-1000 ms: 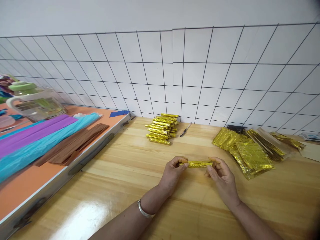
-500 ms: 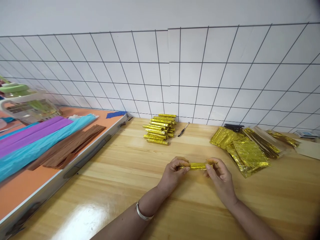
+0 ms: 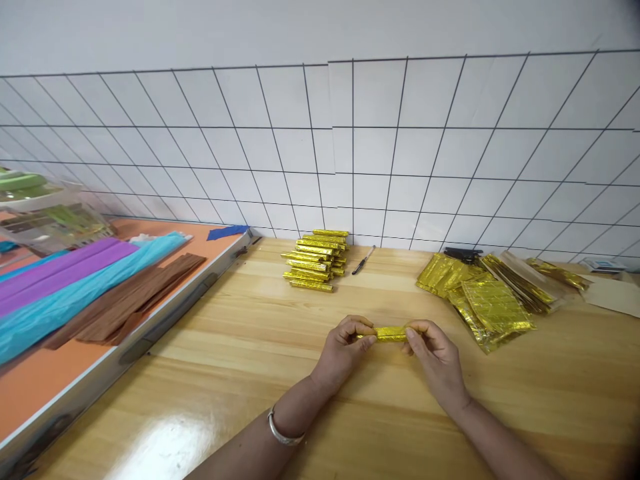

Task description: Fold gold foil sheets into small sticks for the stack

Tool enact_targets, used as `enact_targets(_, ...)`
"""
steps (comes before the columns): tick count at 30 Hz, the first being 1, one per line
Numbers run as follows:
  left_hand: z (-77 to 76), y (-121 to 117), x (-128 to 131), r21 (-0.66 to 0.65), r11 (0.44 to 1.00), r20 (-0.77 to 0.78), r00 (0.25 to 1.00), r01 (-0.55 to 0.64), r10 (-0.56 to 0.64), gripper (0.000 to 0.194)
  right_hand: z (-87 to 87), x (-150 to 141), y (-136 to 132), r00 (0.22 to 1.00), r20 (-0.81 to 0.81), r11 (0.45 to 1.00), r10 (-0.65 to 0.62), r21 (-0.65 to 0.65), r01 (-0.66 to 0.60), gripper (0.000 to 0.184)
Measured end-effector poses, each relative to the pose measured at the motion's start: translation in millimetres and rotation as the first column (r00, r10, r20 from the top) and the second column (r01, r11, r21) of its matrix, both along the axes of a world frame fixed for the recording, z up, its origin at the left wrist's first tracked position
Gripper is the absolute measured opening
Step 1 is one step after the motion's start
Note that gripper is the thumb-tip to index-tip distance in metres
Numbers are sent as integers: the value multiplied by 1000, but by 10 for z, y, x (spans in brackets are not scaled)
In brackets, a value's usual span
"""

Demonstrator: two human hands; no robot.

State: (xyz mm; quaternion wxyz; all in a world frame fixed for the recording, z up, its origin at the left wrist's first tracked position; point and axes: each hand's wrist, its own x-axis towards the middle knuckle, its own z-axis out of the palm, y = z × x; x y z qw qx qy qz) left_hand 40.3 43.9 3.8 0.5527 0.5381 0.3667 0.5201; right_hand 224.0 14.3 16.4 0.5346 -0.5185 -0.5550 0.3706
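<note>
My left hand (image 3: 336, 353) and right hand (image 3: 440, 360) pinch opposite ends of the gold roll (image 3: 391, 333), nearer me than the pile (image 3: 313, 286). Step, I judge: rolling. Next calls for even fingertip pressure.

1. Here at centre, the left hand (image 3: 343, 350) and right hand (image 3: 440, 360) cover both ends of the gold strip (image 3: 391, 333).
2. Both forearms, left (image 3: 250, 433) and right (image 3: 500, 440), run out at the bottom edge.
3. Over to the stack (image 3: 315, 261): front rolls hide parts of those behind, so no sure count.
4. Gold sheets (image 3: 497, 305) overlap, covering one another; the black item (image 3: 463, 255) behind is too small to make out.
5. Far left, the green lid (image 3: 20, 185) is cut by the edge, and the box (image 3: 63, 227) contents blur.
6. Purple paper (image 3: 65, 270) and turquoise paper (image 3: 90, 293) leave the left edge too.
7. Right edge clips the card (image 3: 613, 295).
</note>
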Motion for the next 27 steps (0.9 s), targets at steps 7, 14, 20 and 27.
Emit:
enact_targets(7,-89,-15,17,-49,992,-22,993,115,-116,26,-33,-7,16,998,-58,1000,-19,-15,18,29)
enact_targets(14,-91,-24,24,-136,981,17,990,141,-140,27,-25,-28,-8,997,-76,1000,20,-6,-20,29)
enact_targets(20,-100,-16,17,-136,984,-4,993,114,-116,26,-26,-21,-21,998,-51,999,28,-15,-29,26)
enact_targets(27,-91,-7,3,-125,990,-48,997,62,-68,27,-21,-8,-21,999,-25,998,40,-37,-41,28)
